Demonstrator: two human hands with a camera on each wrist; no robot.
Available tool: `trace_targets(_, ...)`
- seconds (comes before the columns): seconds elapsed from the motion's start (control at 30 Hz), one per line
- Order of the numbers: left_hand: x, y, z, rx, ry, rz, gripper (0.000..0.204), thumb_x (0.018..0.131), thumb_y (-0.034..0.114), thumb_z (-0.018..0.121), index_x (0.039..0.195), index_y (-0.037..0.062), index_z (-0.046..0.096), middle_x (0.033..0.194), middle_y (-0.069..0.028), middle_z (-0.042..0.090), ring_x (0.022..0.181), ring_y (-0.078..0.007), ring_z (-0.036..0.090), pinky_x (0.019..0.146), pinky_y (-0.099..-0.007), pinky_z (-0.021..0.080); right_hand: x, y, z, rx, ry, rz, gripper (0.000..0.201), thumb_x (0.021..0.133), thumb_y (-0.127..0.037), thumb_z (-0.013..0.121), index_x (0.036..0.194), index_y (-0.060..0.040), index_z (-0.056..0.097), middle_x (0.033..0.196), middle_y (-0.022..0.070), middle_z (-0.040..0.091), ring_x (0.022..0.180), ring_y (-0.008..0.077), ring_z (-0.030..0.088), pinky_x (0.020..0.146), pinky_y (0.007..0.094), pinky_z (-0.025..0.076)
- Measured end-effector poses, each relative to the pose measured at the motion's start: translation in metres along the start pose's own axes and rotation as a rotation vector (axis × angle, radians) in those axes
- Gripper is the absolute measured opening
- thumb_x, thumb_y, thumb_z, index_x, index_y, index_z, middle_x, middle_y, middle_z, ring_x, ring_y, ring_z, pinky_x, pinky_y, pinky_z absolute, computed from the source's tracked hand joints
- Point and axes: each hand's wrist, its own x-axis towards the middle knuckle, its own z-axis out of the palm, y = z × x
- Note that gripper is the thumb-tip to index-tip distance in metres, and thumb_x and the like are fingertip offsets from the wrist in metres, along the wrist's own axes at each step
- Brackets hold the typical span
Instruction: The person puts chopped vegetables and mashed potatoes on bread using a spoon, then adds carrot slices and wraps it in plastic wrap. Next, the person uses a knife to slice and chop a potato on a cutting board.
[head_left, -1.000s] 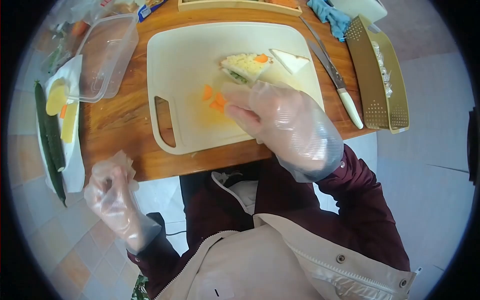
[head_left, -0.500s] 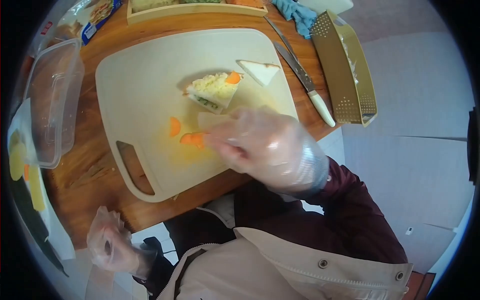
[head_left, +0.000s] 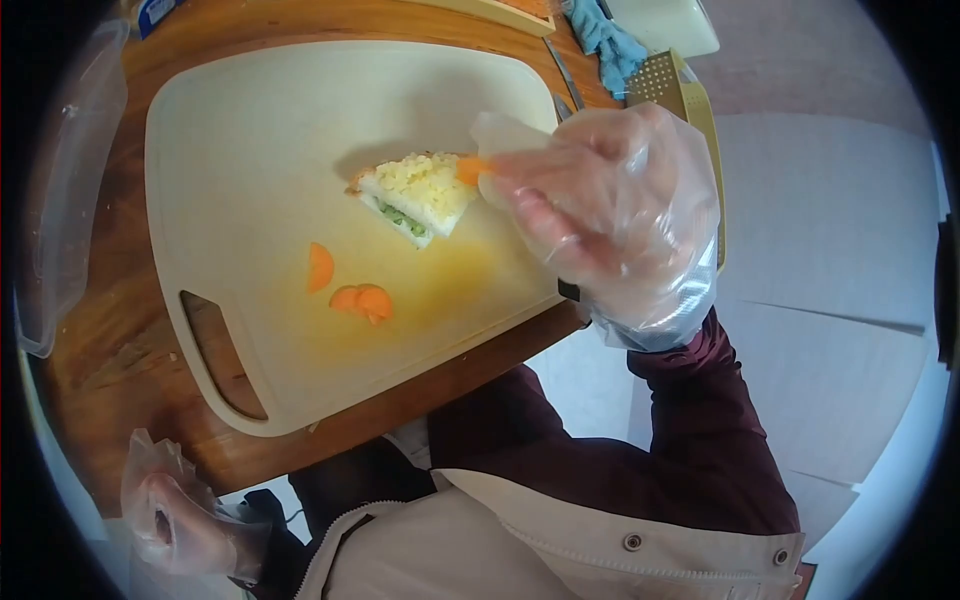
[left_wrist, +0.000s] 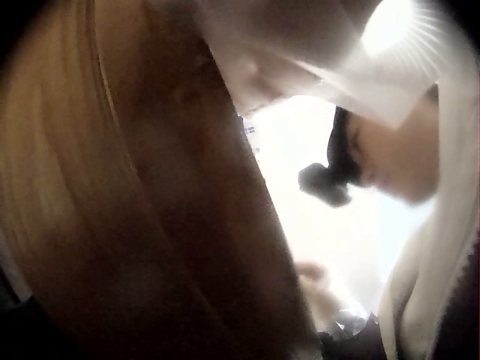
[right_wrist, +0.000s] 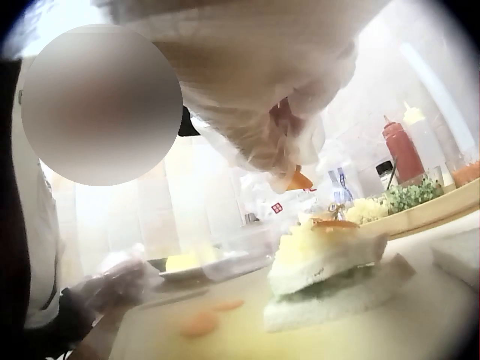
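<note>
My gloved right hand (head_left: 610, 190) is at the right end of a wedge-shaped sandwich (head_left: 412, 195) on the cream cutting board (head_left: 250, 120). Between its fingertips it pinches a carrot slice (right_wrist: 301, 178), held above the sandwich in the right wrist view. Grated yellow topping covers the sandwich, green filling shows at its cut side, and one carrot slice (right_wrist: 334, 223) lies on top. More carrot slices (head_left: 362, 300) rest on the board nearer my body. My left hand (head_left: 180, 520), also in a clear glove, hangs loosely curled off the table's near left edge, holding nothing.
A clear plastic container (head_left: 75, 190) stands left of the board. Behind are a blue cloth (head_left: 605, 50), knives (head_left: 566, 75) partly hidden by my hand, and a perforated basket (head_left: 660, 80). A red squeeze bottle (right_wrist: 403, 154) stands behind a wooden tray of chopped greens (right_wrist: 412, 195).
My right hand has left the carrot slices on the board and risen to the sandwich's right end with one slice. The head view has shifted; my left hand stays loosely curled.
</note>
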Motion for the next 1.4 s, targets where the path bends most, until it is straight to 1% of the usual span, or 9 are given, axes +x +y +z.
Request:
trace_targets(0.27, 0.002, -0.001, -0.011, -0.013, -0.115, 0.052, 0.027, 0.111, 0.015, 0.059, 0.124, -0.0074, 0.066, 0.120, -0.0305, 0.072, 0.074, -0.0154, 0.065, 0.062, -0.0232, 0.049, 0.001, 0.004, 0.007, -0.124, -0.014, -0.087, 0.033, 0.062, -0.014, 0.092, 0.093, -0.0178, 0.080, 0.091, -0.0008, 0.068, 0.079, 0.0230, 0.059, 0.069, 0.0378, 0.047)
trace_targets(0.4, -0.002, 0.000, -0.008, 0.000, -0.033, 0.029, 0.029, 0.107, 0.020, 0.067, 0.122, -0.0046, 0.071, 0.117, -0.0213, 0.075, 0.082, -0.0148, 0.066, 0.069, -0.0226, 0.049, 0.002, 0.000, 0.007, -0.103, -0.066, -0.085, 0.034, 0.062, -0.016, 0.092, 0.094, -0.0189, 0.081, 0.093, -0.0009, 0.068, 0.081, 0.0227, 0.057, 0.069, 0.0378, 0.047)
trace_targets(0.6, 0.002, -0.013, -0.037, -0.021, -0.230, -0.092, 0.028, 0.112, 0.010, 0.049, 0.126, -0.0089, 0.064, 0.120, -0.0311, 0.071, 0.077, -0.0159, 0.064, 0.066, -0.0259, 0.050, 0.001, -0.002, -0.002, -0.124, -0.137, -0.068, 0.031, 0.065, -0.017, 0.090, 0.095, -0.0181, 0.082, 0.095, -0.0019, 0.067, 0.082, 0.0222, 0.057, 0.069, 0.0378, 0.046)
trace_targets(0.77, 0.003, -0.004, -0.013, 0.053, -0.114, 0.065, 0.035, 0.113, 0.016, 0.052, 0.129, -0.0121, 0.063, 0.110, -0.0247, 0.074, 0.073, -0.0131, 0.061, 0.062, -0.0219, 0.045, -0.001, -0.004, -0.011, -0.101, -0.145, -0.008, 0.021, 0.075, -0.008, 0.077, 0.095, -0.0142, 0.081, 0.099, -0.0015, 0.070, 0.076, 0.0234, 0.056, 0.067, 0.0380, 0.044)
trace_targets(0.97, 0.002, -0.005, -0.011, 0.103, -0.057, 0.038, 0.036, 0.111, 0.018, 0.056, 0.126, -0.0135, 0.065, 0.103, -0.0219, 0.074, 0.071, -0.0124, 0.060, 0.060, -0.0216, 0.043, -0.010, 0.002, -0.001, 0.431, -0.052, 0.147, 0.033, 0.085, -0.002, 0.056, 0.117, -0.0062, 0.063, 0.109, 0.0201, 0.076, 0.097, 0.0357, 0.073, 0.089, 0.0444, 0.057)
trace_targets(1.17, 0.002, -0.015, -0.022, 0.134, -0.066, 0.050, 0.041, 0.111, 0.022, 0.057, 0.127, -0.0148, 0.066, 0.090, -0.0150, 0.070, 0.068, -0.0104, 0.058, 0.058, -0.0207, 0.039, -0.012, 0.013, 0.005, 0.486, -0.146, -0.059, 0.044, 0.089, -0.007, 0.053, 0.133, -0.0019, 0.057, 0.133, 0.0330, 0.067, 0.118, 0.0461, 0.070, 0.107, 0.0491, 0.052)
trace_targets(1.27, 0.001, -0.013, -0.025, 0.073, -0.091, -0.051, 0.041, 0.111, 0.022, 0.057, 0.128, -0.0145, 0.065, 0.089, -0.0141, 0.070, 0.068, -0.0100, 0.057, 0.058, -0.0205, 0.038, -0.007, -0.007, -0.010, 0.375, -0.348, 0.130, 0.063, 0.102, -0.031, 0.054, 0.158, -0.0018, 0.043, 0.153, 0.0307, 0.054, 0.144, 0.0459, 0.051, 0.120, 0.0524, 0.038)
trace_targets(1.33, 0.002, -0.012, -0.023, 0.028, -0.098, -0.060, 0.040, 0.111, 0.022, 0.058, 0.129, -0.0140, 0.065, 0.091, -0.0149, 0.070, 0.068, -0.0098, 0.056, 0.058, -0.0208, 0.038, -0.003, -0.017, -0.011, 0.013, -0.675, 0.072, 0.093, 0.104, -0.069, 0.041, 0.169, -0.0051, 0.025, 0.171, 0.0230, 0.033, 0.161, 0.0403, 0.025, 0.129, 0.0538, 0.019)
trace_targets(1.4, 0.002, -0.011, -0.019, 0.008, -0.099, -0.028, 0.040, 0.111, 0.021, 0.058, 0.129, -0.0137, 0.065, 0.092, -0.0157, 0.071, 0.067, -0.0096, 0.056, 0.058, -0.0211, 0.037, -0.003, -0.017, -0.006, 0.031, -0.708, 0.082, 0.103, 0.099, -0.080, 0.034, 0.169, -0.0051, 0.025, 0.174, 0.0204, 0.026, 0.162, 0.0389, 0.019, 0.130, 0.0541, 0.013)
